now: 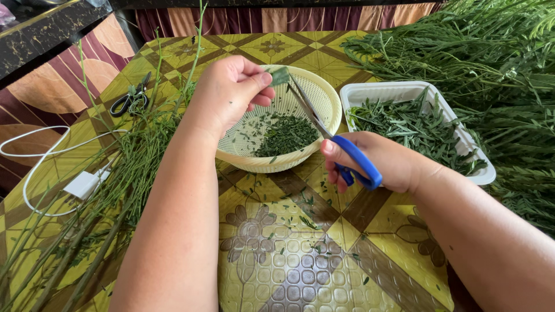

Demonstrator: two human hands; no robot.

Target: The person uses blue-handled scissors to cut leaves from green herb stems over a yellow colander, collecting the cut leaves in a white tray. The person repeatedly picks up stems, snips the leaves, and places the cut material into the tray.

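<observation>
Yellow and brown patterned vinyl floor covering (300,254) with flower motifs fills the near ground, flecked with small green leaf scraps. Both forearms reach forward over it. Nearest, the right hand (376,162) is closed through the loops of blue-handled steel scissors (338,141), wrist turned inward, blades slightly parted and angled up to the left. The left hand (231,92) is raised, wrist bent down, thumb and fingers pinched on a small bunch of green leaves (280,75) whose tip meets the blades

Both hands hover above a round cream plastic colander basket (324,92), where a dark pile of finely chopped leaves (286,134) already lies, so the step in hand looks like snipping the pinched bunch into that basket. By my judgement the following cut calls for the left fingers feeding the bunch forward a little while staying clear of the blades

Just right of the basket sits a white rectangular plastic tray (399,89) of whole stripped leaves (410,127). On the left lie long bare green stalks (115,190), a white cable with charger (81,185) and 1 pair of black scissors (130,99). Farther right, a heap of leafy green branches (491,63) rises
</observation>
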